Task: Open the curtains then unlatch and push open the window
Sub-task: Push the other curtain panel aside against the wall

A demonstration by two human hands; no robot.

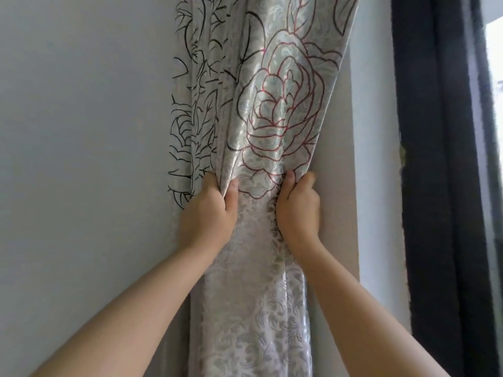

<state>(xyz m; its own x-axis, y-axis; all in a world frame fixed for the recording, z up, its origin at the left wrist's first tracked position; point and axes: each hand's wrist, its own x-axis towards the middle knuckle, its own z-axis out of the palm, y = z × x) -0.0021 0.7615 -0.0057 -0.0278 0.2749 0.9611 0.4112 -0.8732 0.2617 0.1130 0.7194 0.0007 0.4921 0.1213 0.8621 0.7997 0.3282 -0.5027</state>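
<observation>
A plain, pale wall (81,131) fills the left of the scene and a dark window frame (435,159) rises at the right, a strip of bright daylight showing at its far edge, as a person gathers a floral curtain (272,104) into a bunch against the wall between them. The curtain hangs just left of the frame with a band of light reveal between the two, which suggests it is being drawn clear of the glass so the window can be reached; no latch can be made out from here, and the unlatching and pushing appear not yet begun. The fabric is a silvery, slightly glossy weave with a raised scroll pattern, overprinted with a large rose outlined in red and leaves in black, and it falls in deep vertical folds that pinch inward at the grip and hang straight below it. The left hand (209,210) clutches the bunch on its wall side, fingers curled round the folds and mostly hidden in the cloth, the thumb pressed flat on the front. The right hand (298,208) closes on the window side, fingers tucked behind the hem and thumb bearing on the fabric, so the two hands squeeze the bundle between them, a hold that looks meant to keep the slippery cloth compact.
</observation>
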